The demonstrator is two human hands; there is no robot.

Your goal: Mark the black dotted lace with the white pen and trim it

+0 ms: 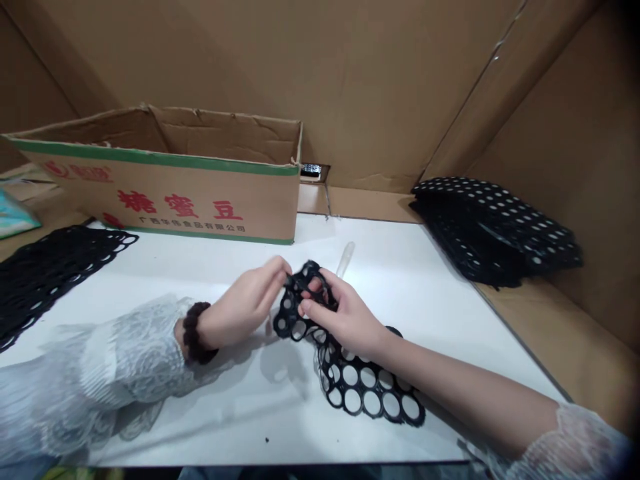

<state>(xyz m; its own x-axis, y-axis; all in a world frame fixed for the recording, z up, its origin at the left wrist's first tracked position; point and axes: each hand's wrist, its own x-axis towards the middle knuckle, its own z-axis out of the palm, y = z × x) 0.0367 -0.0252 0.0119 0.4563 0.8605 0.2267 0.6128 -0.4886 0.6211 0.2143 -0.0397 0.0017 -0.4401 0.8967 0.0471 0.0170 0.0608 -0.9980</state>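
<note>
The black perforated sheet (pixel 360 389) trails onto the worktop (pixel 225 420), its bunched end pinched by the right hand (pixel 353 321); whether the left hand (pixel 245 303) grips its edge, I cannot tell. Uneven tugging could tear it.

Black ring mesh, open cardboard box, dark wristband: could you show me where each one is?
Black ring mesh (pixel 361 389), head view: the lower rows of rings.
Cardboard box (pixel 200 189), head view: its lettered front wall.
Dark wristband (pixel 191 332), head view: its left part as pictured.
</note>
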